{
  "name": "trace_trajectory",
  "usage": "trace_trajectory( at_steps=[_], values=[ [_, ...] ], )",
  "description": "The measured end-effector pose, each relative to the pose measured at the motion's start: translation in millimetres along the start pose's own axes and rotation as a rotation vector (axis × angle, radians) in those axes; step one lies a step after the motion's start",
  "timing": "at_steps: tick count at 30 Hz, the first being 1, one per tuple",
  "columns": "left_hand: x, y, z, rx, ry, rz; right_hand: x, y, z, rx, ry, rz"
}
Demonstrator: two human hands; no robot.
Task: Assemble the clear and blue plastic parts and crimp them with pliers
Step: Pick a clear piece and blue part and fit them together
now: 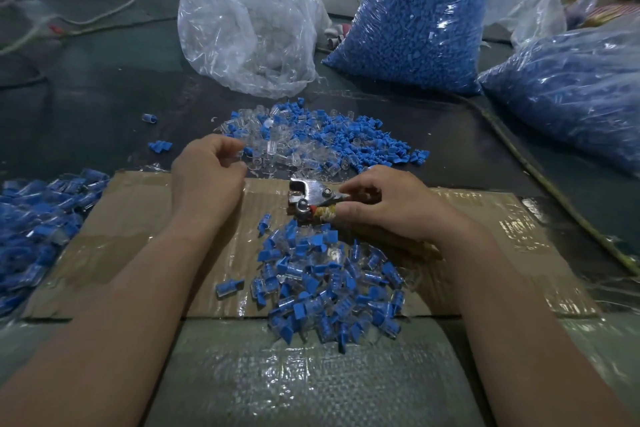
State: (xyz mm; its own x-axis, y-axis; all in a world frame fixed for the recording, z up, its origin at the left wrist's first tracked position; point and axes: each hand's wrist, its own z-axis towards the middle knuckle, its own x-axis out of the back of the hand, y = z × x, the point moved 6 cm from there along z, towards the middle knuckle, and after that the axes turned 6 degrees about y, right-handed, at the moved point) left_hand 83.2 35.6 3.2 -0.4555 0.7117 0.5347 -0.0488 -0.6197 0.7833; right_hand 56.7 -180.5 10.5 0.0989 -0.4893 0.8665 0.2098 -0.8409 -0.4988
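**partsguy:** Only the head camera to go on here. Where's everything at?

**benchrat:** The right hand [388, 206] is wrapped round the taped handles of the pliers [311, 198], dead centre of the frame, on the cardboard [138, 218]. The tool lies left to right, metal head pointing left toward the other hand. The left hand [207, 173] sits just left of centre with its fingers curled. Its tips are right at the near edge of the loose pile [322, 142] of clear and blue parts, above centre.

**partsguy:** Is it holding a piece?

**benchrat:** Can't tell. The fingertips are blurred and clear plastic vanishes against that pile. It could be pinching one or it could be bare.

**partsguy:** So what does the next move hang on?

**benchrat:** My guess: the loose parts lie just up and right of the left hand, so that hand is nearer and does the picking. A mated pair then only has to go a little right to reach the pliers' head. Whether anything sits in that head is too small to see, and the handle ends are hidden under the right palm. What look like joined pieces [329, 281] are heaped below centre, just under the pliers. There's another heap [34, 225] at the left edge, cut off.
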Motion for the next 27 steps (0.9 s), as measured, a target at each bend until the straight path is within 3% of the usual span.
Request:
trace_trajectory(
  at_steps=[6, 14, 27],
  values=[
    [-14, 12, 2, -0.053, -0.166, 0.247, 0, 3, 1, -0.006, 0.038, 0.01],
    [-27, 13, 22, -0.151, -0.211, 0.441, -1, 8, 2, -0.013, 0.041, 0.01],
    [-28, 18, 21, -0.294, -0.097, 0.532, -2, 7, 3, -0.001, 0.032, 0.012]
  ],
)
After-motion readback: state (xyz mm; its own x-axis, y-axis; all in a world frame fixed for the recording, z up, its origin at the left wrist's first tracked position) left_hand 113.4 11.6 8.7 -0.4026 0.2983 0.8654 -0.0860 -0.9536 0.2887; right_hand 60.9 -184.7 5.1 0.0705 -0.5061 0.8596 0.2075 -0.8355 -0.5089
